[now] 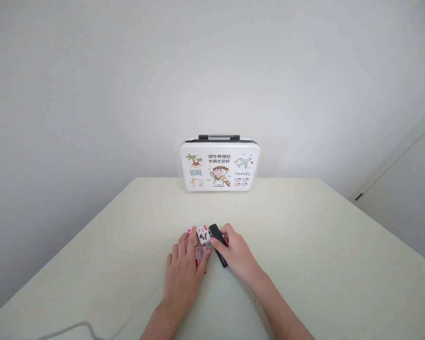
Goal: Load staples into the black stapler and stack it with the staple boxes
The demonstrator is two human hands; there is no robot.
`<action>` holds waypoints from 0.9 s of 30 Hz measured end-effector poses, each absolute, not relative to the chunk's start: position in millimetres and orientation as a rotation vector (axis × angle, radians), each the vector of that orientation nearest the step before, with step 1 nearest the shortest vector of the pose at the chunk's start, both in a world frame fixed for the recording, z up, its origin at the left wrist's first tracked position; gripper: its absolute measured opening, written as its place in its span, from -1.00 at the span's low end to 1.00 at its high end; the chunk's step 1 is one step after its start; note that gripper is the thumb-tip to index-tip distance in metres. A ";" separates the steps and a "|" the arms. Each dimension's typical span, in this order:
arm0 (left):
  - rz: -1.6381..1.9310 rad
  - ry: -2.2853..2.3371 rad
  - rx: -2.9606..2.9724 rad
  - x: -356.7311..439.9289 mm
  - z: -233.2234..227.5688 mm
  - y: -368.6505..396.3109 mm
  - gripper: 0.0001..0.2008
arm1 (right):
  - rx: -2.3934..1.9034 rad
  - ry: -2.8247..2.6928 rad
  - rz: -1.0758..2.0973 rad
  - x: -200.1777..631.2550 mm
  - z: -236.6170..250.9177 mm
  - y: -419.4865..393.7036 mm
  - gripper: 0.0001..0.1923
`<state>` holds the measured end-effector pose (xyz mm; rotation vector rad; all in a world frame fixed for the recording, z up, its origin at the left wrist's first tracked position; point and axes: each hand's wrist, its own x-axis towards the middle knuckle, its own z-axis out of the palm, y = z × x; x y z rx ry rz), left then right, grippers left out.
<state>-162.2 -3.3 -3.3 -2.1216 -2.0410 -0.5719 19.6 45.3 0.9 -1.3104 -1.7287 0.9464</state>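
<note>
— What are the hands doing at the near middle of the bench?

— The left hand is lying flat, fingers spread, pressing down on a small stack of cards with red and white faces. One small white box with red marks is sitting at its fingertips. The right hand is closing its grip around a slim black device, matte and oblong, lying slantwise just beside the cards.

— Any print legible there?

— Too small to read.

— And beyond the hands?

— A glossy white hard-shell case with rounded corners and a black handle is standing upright at the bench's far edge against the plain wall. It is showing the word "TRAVEL", Chinese characters, a palm, an aeroplane and a cartoon figure. A pale cable is trailing at the near left edge.
</note>
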 end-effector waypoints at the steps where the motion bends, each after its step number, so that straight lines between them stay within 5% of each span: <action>1: -0.537 -2.021 -2.139 -164.4 -2.9 -2.0 -0.42 | -1.307 -1.697 0.968 16.0 -2.9 38.6 -0.73; 27: -0.410 -2.050 -2.052 -347.4 -7.1 -9.3 -0.47 | -1.079 -1.590 1.182 -168.8 9.7 29.9 -0.71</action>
